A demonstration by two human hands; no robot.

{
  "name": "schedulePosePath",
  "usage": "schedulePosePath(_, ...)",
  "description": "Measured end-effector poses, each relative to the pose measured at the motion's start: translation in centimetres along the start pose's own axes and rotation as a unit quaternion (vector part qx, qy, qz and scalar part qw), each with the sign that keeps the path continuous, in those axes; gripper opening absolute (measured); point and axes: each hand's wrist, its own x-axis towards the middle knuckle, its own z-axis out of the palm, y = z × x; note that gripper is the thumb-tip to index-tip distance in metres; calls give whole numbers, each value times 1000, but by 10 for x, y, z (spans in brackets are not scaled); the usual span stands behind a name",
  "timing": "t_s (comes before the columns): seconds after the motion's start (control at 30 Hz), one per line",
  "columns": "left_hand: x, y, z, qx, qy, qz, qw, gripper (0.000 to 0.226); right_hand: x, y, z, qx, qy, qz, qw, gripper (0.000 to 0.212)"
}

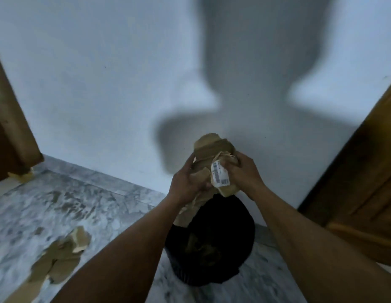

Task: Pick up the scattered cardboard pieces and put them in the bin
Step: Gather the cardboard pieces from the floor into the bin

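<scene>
Loose pieces [59, 261] are seen on the floor [81, 204] at lower left, not yet gathered. Just beyond, the black bin [214, 265] is stood near the wall [103, 84], and some cardboard is dimly made out inside it. Above its mouth a bundle [212, 149] of torn cardboard, one piece bearing a white label [219, 177], is gripped from both sides: the left hand [185, 182] is curled round one edge, the right hand [244, 173] round the other. Farther off, a scrap [22, 177] is left by the door [11, 127]. The task is judged partly done.
</scene>
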Motion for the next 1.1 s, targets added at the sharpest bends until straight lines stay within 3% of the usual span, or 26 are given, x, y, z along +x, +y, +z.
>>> schedulePosePath(0.1,-5,-21,12,42,-39,-43,997,97,-8,35,5,-32,-42,40,998,9)
schedulePosePath(0.23,-14,-37,-3,111,-71,-97,987,102,-18,57,15,-55,-78,78,992,43)
schedulePosePath(0.37,-36,-46,-37,136,-29,-127,982,81,-25,48,31,-85,-78,74,991,53)
schedulePosePath(0.6,-116,-97,-126,183,63,-177,965,57,-48,-5,116,-136,-118,-33,983,55)
schedulePosePath(0.83,-218,-202,-230,262,87,-292,916,66,-89,-23,272,-149,-207,-94,962,74)
schedulePosePath(0.97,-277,-282,-278,271,97,-385,877,87,-101,3,376,-182,-290,-92,935,86)
schedulePosePath(1.03,-302,-322,-289,286,94,-412,860,94,-100,22,426,-212,-333,-96,914,93)
schedulePosePath(1.1,-325,-361,-294,304,108,-435,841,104,-95,45,474,-272,-398,-108,870,103)
